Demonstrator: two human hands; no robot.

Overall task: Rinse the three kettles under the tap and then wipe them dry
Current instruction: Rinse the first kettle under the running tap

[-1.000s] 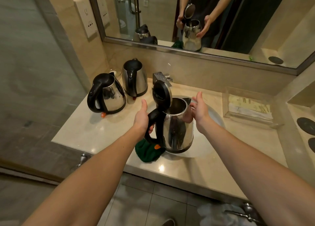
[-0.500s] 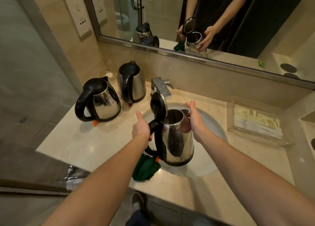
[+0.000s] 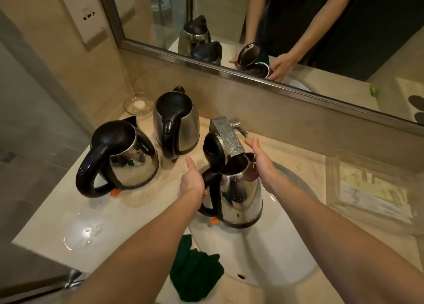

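Observation:
My left hand [image 3: 192, 181] grips the black handle of a steel kettle [image 3: 241, 195] held over the white sink basin [image 3: 275, 246], its lid up and its mouth just under the chrome tap [image 3: 226, 136]. My right hand [image 3: 261, 163] lies flat against the kettle's right side near the spout, fingers straight. Two more steel kettles stand on the counter to the left: a squat one [image 3: 125, 161] with lid shut and a taller one [image 3: 177, 124] behind it. No water is visible running from the tap.
A green cloth [image 3: 195, 269] lies on the counter's front edge beside the basin. A clear tray of packets [image 3: 371, 191] sits right of the sink. A glass dish [image 3: 138, 104] stands in the back-left corner, below the mirror [image 3: 252, 23]. Water is puddled on the counter [image 3: 82, 232].
The kettle has moved back and down into the sink, its mouth now under the tap. The camera has tilted down and closer. Both hands kept their hold on it.

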